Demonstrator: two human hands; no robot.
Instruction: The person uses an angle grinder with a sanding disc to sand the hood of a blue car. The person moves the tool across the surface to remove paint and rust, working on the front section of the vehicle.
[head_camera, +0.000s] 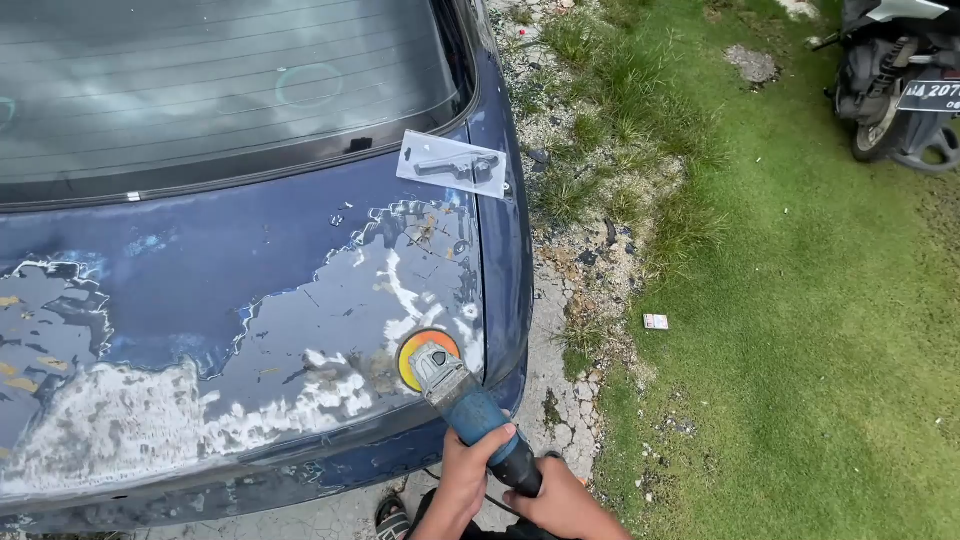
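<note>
Both hands gripped the blue-bodied angle grinder (470, 400): the left hand (468, 482) wrapped around its barrel, the right hand (562, 500) closed at its rear end. Its orange sanding disc (420, 350) pressed on the dark blue car boot lid (250, 260), amid patches of stripped paint. A clear plastic blister pack (452, 165) lay near the rear window (220, 80).

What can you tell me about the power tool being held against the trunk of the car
The grinder is a handheld angle sander with a blue body, a grey metal head and a round orange-yellow disc. It slants up and left from the bottom of the view, the disc lying flat on the sanded, patchy lid of the dark blue car trunk near its right rear corner. The left hand wraps the blue body; the right hand grips the dark rear end. A thin cable seems to trail below.
</note>
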